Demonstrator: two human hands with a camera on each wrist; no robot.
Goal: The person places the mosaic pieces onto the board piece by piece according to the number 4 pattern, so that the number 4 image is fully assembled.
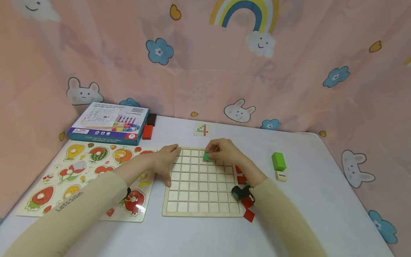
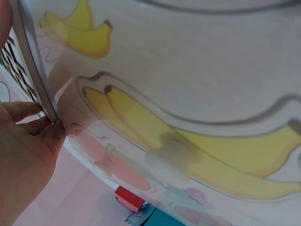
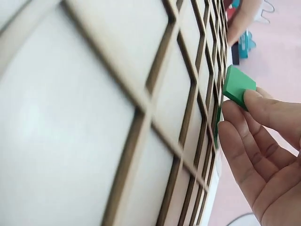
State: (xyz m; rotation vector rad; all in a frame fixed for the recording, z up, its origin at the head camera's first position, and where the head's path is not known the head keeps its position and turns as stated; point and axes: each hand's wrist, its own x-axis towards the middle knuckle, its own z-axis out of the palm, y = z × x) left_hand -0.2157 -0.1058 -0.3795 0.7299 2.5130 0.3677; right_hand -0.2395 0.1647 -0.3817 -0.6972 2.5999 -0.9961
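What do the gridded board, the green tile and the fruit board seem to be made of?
Gridded board: probably wood, matte; pale tan strips with brown sides. Green tile: painted wood or plastic, the look leaves it open; smooth, evenly coloured, crisp-edged. Fruit board: printed, glossy face, shown by bright glare; its core can't be told.

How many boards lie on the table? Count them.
2: the grid board, with the left hand at its left edge, and the fruit board, left of it, partly hidden by the left sleeve.
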